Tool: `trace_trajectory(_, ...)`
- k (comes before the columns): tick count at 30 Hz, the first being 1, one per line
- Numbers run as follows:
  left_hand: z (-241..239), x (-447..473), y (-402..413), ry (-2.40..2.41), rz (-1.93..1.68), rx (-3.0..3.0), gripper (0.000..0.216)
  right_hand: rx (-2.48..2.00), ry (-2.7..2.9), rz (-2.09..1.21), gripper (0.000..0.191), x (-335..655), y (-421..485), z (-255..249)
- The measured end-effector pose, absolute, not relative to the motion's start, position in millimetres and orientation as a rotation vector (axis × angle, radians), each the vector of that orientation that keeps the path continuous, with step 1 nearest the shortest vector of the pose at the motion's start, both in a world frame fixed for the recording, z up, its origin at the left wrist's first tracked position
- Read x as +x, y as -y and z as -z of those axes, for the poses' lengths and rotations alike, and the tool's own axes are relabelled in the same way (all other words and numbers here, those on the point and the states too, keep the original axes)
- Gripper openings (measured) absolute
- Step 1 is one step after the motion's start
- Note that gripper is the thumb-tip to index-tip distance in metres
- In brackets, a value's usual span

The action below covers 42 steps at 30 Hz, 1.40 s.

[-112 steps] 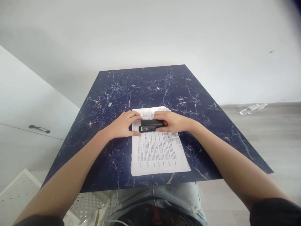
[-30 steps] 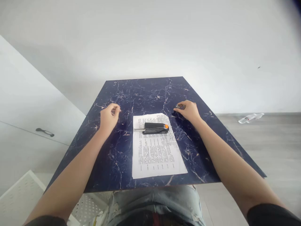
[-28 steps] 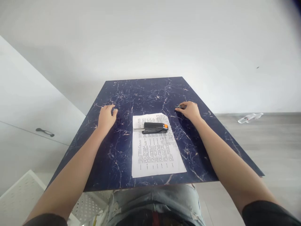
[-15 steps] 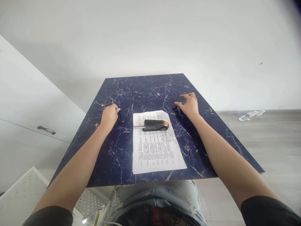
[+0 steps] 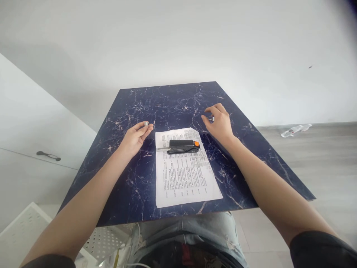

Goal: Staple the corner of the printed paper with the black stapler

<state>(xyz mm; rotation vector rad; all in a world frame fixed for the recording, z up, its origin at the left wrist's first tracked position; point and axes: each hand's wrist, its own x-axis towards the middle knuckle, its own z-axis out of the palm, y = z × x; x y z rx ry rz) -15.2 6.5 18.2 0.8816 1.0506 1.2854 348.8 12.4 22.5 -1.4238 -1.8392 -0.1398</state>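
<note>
My left hand (image 5: 136,137) is raised over the left half of the table, palm partly turned up. Thumb and index finger pinch a short silvery piece that looks like a strip of staples (image 5: 146,124). My right hand (image 5: 219,121) is over the right side, thumb and index finger spread apart. A small whitish piece (image 5: 213,119) shows beside its palm; whether the hidden fingers touch it is unclear. Between the hands, a black stapler (image 5: 182,146) with an orange button lies on printed paper sheets (image 5: 184,178), its metal rail sticking out to the left.
The dark blue marble-patterned table (image 5: 134,201) ends close to my body. White wall stands behind it, and a cabinet with a dark handle (image 5: 48,155) is at left. A white perforated rack (image 5: 103,240) sits below the left edge. Clear plastic packaging (image 5: 296,130) lies on the floor at right.
My left hand has turned palm upward and moved right, bringing the silvery strip into clearer view. My right hand has shifted slightly left, still spread. The stapler and paper stay put.
</note>
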Motion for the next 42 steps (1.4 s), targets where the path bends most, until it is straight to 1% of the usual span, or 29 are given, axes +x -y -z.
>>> trace_trajectory(7, -22.3, -9.2, 4.6, -1.079, -1.248, 0.957, 0.013, -1.380, 1.831, 0.066, 0.015, 350.5, -16.0, -17.8)
trace_trajectory(9, -24.2, -7.0, 11.0, -1.112, -1.235, 1.129, 0.012, -1.365, 1.839, 0.034, 0.014, 350.8, -16.3, -17.6)
trace_trajectory(12, -27.0, -4.7, 20.9, -1.180, -1.112, 1.530, 0.025, -1.359, 1.868, -0.012, 0.012, 348.8, -14.9, -18.0)
trace_trajectory(14, -27.8, -3.8, 25.9, -1.194, -0.975, 1.767, 0.025, -1.358, 1.892, -0.028, 0.011, 346.4, -13.4, -18.0)
trace_trajectory(17, -26.4, -3.2, 29.8, -1.166, -0.819, 1.967, 0.023, -1.340, 1.947, -0.053, 0.011, 343.0, -12.0, -16.8)
trace_trajectory(27, -33.3, -3.9, 31.7, -1.121, -0.643, 2.158, 0.016, -1.348, 2.033, -0.179, 0.017, 336.2, -5.3, -21.5)
trace_trajectory(36, -33.0, -3.8, 31.4, -1.123, -0.644, 2.201, 0.014, -1.346, 2.054, -0.213, 0.023, 335.2, -3.9, -22.1)
trace_trajectory(42, -28.8, -2.2, 31.4, -1.136, -0.700, 2.203, 0.014, -1.291, 2.060, -0.215, 0.022, 335.2, -3.3, -20.2)
